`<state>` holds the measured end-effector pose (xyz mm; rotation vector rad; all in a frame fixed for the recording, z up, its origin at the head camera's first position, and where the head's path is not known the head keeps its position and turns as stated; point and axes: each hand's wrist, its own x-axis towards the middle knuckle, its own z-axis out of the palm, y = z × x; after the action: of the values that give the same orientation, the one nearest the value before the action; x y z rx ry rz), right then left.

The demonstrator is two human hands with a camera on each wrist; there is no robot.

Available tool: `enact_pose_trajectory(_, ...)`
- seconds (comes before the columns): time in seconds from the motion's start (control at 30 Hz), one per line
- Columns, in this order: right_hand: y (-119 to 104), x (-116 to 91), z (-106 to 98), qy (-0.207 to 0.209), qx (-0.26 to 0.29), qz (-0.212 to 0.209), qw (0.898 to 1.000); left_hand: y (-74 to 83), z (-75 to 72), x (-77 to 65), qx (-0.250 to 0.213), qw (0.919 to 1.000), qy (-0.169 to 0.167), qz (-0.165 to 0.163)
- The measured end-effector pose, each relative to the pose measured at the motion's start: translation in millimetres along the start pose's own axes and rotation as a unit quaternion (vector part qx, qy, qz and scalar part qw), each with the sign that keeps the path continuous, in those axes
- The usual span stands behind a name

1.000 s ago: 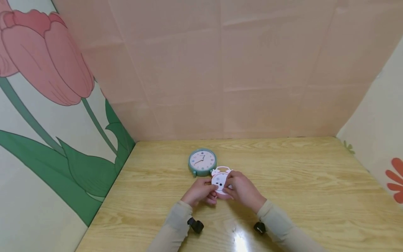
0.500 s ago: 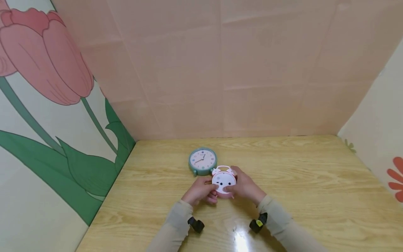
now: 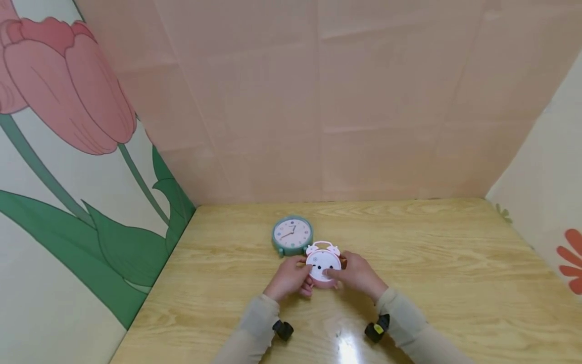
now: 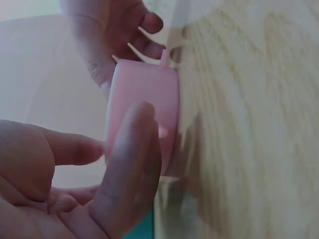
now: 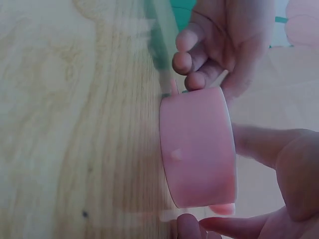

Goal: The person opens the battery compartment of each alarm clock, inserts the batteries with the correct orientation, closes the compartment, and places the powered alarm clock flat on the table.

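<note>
A small pink alarm clock (image 3: 321, 258) with a white face, two bells and a top handle lies face up on the table. My left hand (image 3: 287, 278) grips its left side, thumb at the face's edge and fingers along the case. From the right, my right hand (image 3: 359, 275) holds it with the thumb on the lower face and the fingers by the right side. Both wrist views show the pink case (image 5: 199, 149) side-on, its back towards the wood. A round teal clock (image 3: 292, 234) lies face up just behind it, to the left.
The wooden table (image 3: 432, 253) spreads to both sides of the hands. A plain pinkish backdrop (image 3: 318, 101) rises at its far edge. Painted walls stand left, with a tulip (image 3: 68, 86), and right, with a red flower (image 3: 574, 258).
My right hand has drawn back from across the pink clock's face to its right side, uncovering more of the face, then slipped slightly lower. My left hand and the teal clock stay put.
</note>
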<state>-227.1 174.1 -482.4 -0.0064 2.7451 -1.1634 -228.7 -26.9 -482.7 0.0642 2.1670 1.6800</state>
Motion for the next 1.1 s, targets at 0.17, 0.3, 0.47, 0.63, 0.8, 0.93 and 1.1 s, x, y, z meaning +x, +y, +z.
enact_pose_trajectory(0.17,2.3,-6.9,-1.0,0.017,-0.013,-0.016,1.0,1.7,1.3,-3.0,0.03,0.9985,0.033,0.032)
enact_pose_trajectory(0.3,-0.6,-11.3,-2.5,0.021,-0.014,-0.029,0.999,1.3,0.8,-1.6,0.037,0.9979,0.039,0.036)
enact_pose_trajectory(0.47,-8.1,-15.8,-6.3,0.037,-0.012,-0.036,0.999,2.6,-1.7,-0.8,0.036,0.9981,0.037,0.034)
enact_pose_trajectory(0.63,-16.1,-20.4,-11.1,0.05,-0.008,-0.024,0.998,0.1,-2.7,1.1,0.024,0.9984,0.03,0.042)
enact_pose_trajectory(0.8,-26.3,-25.5,-13.5,0.064,-0.001,-0.032,0.997,-5.2,-0.1,3.5,0.028,0.9988,0.009,0.04)
enact_pose_trajectory(0.93,-30.2,-28.2,-12.0,0.078,0.018,-0.052,0.995,-4.1,2.3,0.1,0.044,0.9983,-0.029,0.024)
enact_pose_trajectory(1.1,-31.8,-28.5,-8.7,0.082,0.031,-0.062,0.994,-0.4,2.0,-4.7,0.068,0.9963,-0.05,0.018)
